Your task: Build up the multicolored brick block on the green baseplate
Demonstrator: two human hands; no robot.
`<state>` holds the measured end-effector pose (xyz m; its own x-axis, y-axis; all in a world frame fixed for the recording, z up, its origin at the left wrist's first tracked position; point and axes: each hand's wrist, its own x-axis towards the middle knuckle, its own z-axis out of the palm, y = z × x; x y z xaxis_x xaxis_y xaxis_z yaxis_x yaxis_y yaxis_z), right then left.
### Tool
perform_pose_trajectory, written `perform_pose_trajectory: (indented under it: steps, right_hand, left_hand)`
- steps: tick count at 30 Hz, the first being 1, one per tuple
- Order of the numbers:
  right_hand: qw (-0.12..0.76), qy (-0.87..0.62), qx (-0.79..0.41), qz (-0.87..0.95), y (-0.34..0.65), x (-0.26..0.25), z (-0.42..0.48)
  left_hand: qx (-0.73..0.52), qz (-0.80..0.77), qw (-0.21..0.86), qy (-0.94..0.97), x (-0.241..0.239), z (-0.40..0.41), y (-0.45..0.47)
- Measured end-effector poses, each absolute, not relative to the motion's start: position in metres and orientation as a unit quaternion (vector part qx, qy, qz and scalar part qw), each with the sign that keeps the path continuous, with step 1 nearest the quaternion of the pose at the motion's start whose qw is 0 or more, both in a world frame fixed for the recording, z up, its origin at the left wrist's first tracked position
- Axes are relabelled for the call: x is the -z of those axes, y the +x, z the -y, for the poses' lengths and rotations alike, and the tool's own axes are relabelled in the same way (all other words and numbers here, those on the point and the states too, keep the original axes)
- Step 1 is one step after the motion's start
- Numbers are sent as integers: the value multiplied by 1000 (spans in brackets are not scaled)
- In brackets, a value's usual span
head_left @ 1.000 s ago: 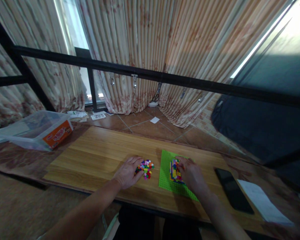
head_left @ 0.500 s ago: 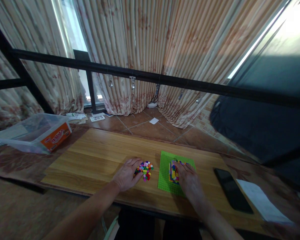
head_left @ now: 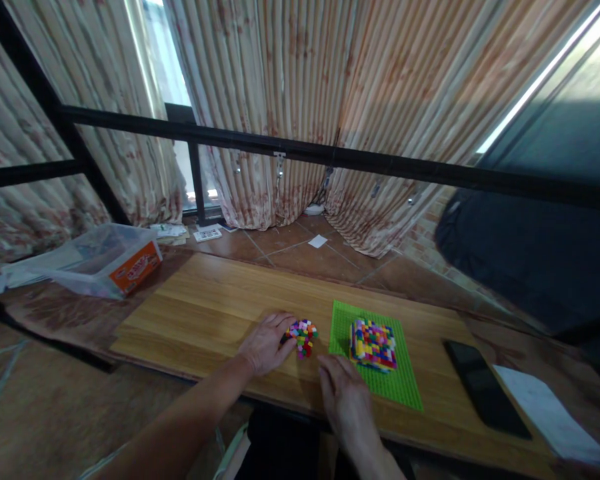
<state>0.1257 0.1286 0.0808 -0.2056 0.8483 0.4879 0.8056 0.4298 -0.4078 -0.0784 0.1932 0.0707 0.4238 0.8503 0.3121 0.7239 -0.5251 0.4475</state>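
Note:
Beside a small pile of loose coloured toy bricks (head_left: 305, 337), my left hand (head_left: 267, 345) rests on the board with thumb and fingers apart, curved around the pile's left side. A green studded baseplate (head_left: 409, 373) lies to the right, carrying a block built of many multicoloured bricks (head_left: 374, 343). My right hand (head_left: 346, 395) is over the near left edge of the baseplate, between the pile and the built block. Its fingers are loosely bent, a little blurred, and no brick shows in them.
A wooden board (head_left: 205, 300) lies under everything. To the right are a black phone (head_left: 486, 387) and a white paper sheet (head_left: 550, 413). At the left stands a clear plastic box (head_left: 105, 260) with an orange label. A black rail (head_left: 290, 147) crosses in front of curtains (head_left: 300, 73).
My right hand has come off the built block and moved left and nearer to me, uncovering the block. My left hand stays by the pile. The view has shifted slightly.

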Motion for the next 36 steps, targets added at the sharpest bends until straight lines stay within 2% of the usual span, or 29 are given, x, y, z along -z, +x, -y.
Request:
perform_pose_trajectory:
  steps: [5,17,28,32,36]
  right_hand:
    - [322,-603,-56,728,99,-70,-136]
    - [301,-628,-59,715,91,-66,-145]
    - [375,-601,-249,661,123,-89,-124]
    - [411,-640,-211,614,159,-112,-134]
    - [410,-661,-147,611,195,-122,-159]
  left_hand:
    - [-260,-469,133,833,-73,-193,-78]
    - [-253,-473,146,832,-77,-192,-77]
    - [-259,-466,140,834,-75,-192,-78]
    - [-255,-476,138,830,-72,-193,-78]
    - [-258,-477,138,828,-70,-193,-78]
